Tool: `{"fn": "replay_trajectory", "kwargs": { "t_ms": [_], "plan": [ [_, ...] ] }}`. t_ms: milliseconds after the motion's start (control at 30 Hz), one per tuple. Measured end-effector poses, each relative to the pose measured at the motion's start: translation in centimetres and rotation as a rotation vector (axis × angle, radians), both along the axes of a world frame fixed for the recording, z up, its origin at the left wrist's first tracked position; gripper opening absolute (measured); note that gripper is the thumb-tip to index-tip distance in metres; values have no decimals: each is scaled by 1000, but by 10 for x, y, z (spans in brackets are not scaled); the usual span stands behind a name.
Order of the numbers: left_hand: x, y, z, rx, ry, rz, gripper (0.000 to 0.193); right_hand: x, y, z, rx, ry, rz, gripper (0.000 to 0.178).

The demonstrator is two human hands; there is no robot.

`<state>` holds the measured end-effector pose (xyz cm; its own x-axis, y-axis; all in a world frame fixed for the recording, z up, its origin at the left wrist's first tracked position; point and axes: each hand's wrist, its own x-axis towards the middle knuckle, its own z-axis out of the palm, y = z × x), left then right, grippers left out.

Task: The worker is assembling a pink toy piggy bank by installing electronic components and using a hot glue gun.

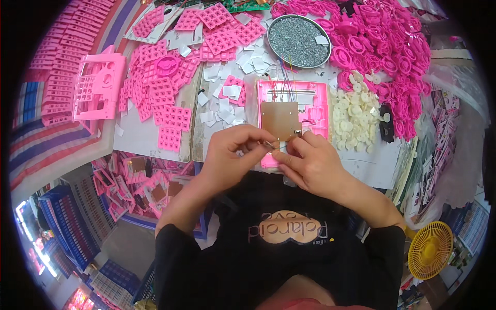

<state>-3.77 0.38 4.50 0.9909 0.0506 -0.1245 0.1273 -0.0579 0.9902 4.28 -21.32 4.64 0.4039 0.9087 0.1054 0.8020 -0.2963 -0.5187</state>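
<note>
Large lettering point(305, 229) stands on the front of the person's black shirt point(227, 263), in two rows that run over a rounded tan patch point(284, 237). It appears inverted from the head view. A smaller pale line of print point(320, 242) sits at the picture's lower right of the patch, just beside a small yellow mark point(331, 239).

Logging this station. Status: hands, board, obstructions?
Left hand, right hand at near edge of brown board. Board over pink casing. Wires beyond, clear of hands.
</note>
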Motion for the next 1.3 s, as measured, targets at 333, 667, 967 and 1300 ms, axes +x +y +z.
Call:
{"fn": "replay_trajectory", "kwargs": {
  "t_ms": [333, 667, 967, 1300],
  "plan": [
    [-3, -9, -4, 418, -268, 66, 21, 3, 3, -1, 58, -72, 45, 23],
    [4, 2, 1, 441, -227, 131, 18, 11, 29, 2, -254, -80, 1, 7],
    [6, 6, -3, 423, -252, 131, 17, 9, 44, 13, -471, -124, 9, 4],
    [17, -13, 9, 431, -221, -57, 15, 22, 15, 24, 405, 24, -142, 31]
  ]
}}
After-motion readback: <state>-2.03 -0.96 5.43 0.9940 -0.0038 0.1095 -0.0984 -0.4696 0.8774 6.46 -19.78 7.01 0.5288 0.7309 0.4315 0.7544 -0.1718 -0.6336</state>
